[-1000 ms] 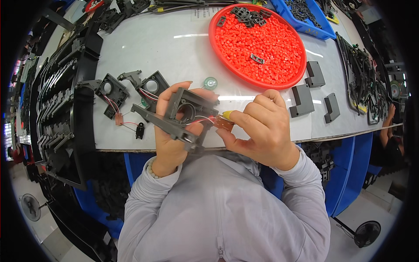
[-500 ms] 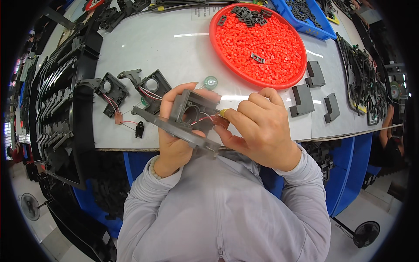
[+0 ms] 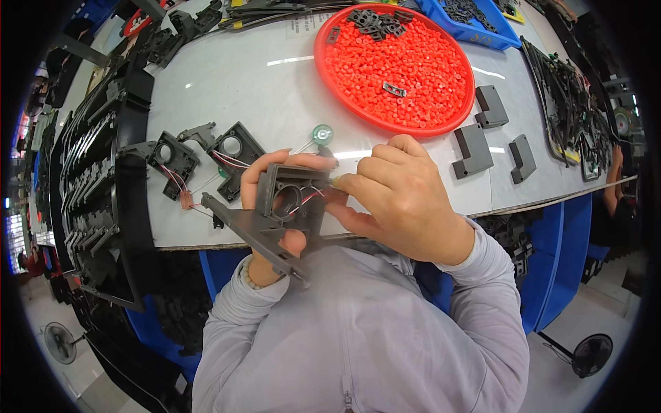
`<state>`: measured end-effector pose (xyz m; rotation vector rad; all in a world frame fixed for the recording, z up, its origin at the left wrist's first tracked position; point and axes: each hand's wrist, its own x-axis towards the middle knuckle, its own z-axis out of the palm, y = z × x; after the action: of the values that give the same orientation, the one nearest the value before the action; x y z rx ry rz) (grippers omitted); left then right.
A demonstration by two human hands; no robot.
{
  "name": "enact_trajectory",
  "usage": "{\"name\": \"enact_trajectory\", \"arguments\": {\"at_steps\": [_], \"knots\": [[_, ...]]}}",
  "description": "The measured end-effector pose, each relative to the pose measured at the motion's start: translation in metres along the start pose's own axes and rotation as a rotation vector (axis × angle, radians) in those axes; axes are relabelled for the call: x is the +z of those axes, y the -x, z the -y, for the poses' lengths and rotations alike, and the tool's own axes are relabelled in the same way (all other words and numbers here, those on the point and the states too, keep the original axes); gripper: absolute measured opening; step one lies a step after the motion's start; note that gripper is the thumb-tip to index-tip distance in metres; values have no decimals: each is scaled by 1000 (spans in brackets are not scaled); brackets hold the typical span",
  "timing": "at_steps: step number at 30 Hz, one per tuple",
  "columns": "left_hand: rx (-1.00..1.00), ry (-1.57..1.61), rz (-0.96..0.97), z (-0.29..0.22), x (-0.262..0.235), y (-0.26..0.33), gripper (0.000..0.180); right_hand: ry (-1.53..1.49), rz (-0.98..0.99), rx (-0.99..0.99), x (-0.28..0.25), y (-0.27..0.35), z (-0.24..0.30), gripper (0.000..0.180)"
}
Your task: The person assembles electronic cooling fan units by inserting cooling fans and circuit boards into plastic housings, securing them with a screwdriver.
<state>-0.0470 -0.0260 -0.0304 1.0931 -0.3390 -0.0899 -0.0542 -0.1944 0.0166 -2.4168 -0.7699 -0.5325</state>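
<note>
Left hand (image 3: 293, 241) grips a dark-grey plastic housing (image 3: 311, 221) near the white tabletop (image 3: 227, 79); right hand (image 3: 410, 196) pinches a reddish-brown board (image 3: 336, 195); round red plastic tray (image 3: 413, 132) lies beyond; housing now mostly hides a small black part (image 3: 217, 222)

The boxy grey plastic housing (image 3: 267, 223) is before the round red plastic tray (image 3: 413, 132). Angular grey plastic blocks (image 3: 475, 149) lie farther right.

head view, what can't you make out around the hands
In the head view:
- Small reddish-brown board: mostly covered by the right hand's fingers.
- Left hand's palm: behind the grey housing.
- Thin wires: ends at the board too small to trace.
- Blue tray: far side cut off by the top edge.
</note>
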Motion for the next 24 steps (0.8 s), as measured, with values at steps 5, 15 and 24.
{"name": "enact_trajectory", "arguments": {"at_steps": [5, 15, 24], "knots": [[0, -10, 18, 0, 2, -1, 89, 26, 21, 11, 0, 1, 1, 21], [93, -166, 6, 3, 8, 1, 89, 13, 38, 13, 7, 13, -1, 26], [22, -26, -50, -1, 11, -4, 87, -153, -101, 178, 5, 11, -6, 30]]}}
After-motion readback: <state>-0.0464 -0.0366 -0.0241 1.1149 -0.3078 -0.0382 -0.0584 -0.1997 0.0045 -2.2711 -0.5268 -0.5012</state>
